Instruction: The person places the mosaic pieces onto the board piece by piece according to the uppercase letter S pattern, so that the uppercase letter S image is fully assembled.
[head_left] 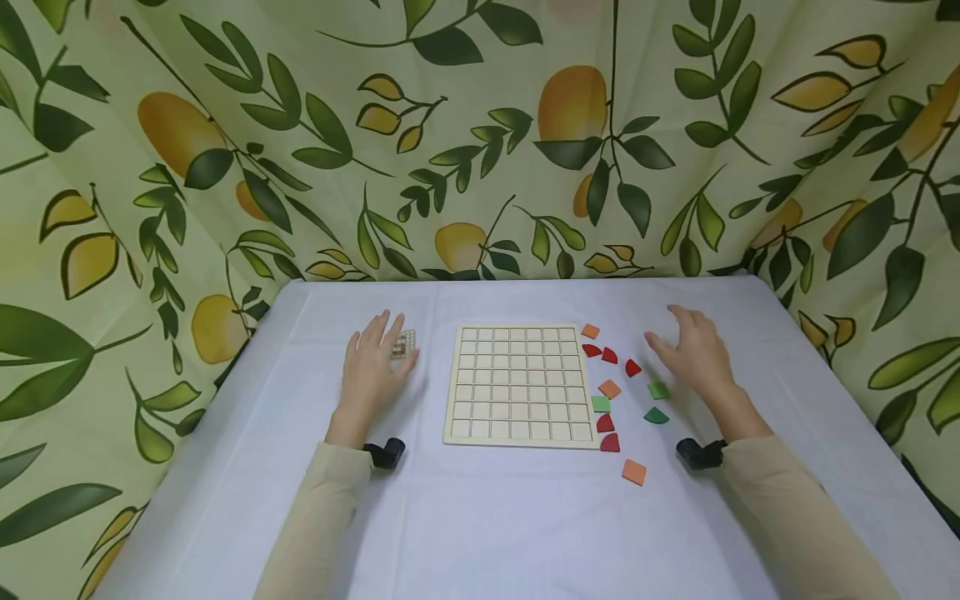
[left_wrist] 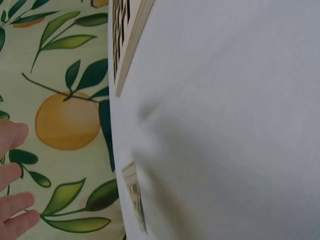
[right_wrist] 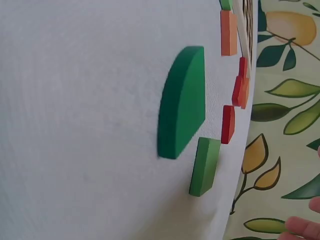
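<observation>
A pale wooden board (head_left: 521,379) with a grid of square cells lies in the middle of the white table. Left of it, my left hand (head_left: 371,367) is held with fingers extended over a small card (head_left: 406,343) printed with a grid, partly hidden by the hand. To the right, my right hand (head_left: 699,354) hovers with spread fingers and holds nothing. Nearest to it are a light green square tile (head_left: 658,390) and a dark green quarter-circle tile (head_left: 656,416), which looms large in the right wrist view. Red quarter-circle tiles (head_left: 633,367) lie closer to the board.
Orange square tiles (head_left: 633,472) and another light green square (head_left: 601,404) are scattered along the board's right edge, several touching or close to it. A leaf-and-fruit curtain (head_left: 480,167) hangs behind and beside the table (head_left: 480,533). Both wrists wear black cameras (head_left: 700,454).
</observation>
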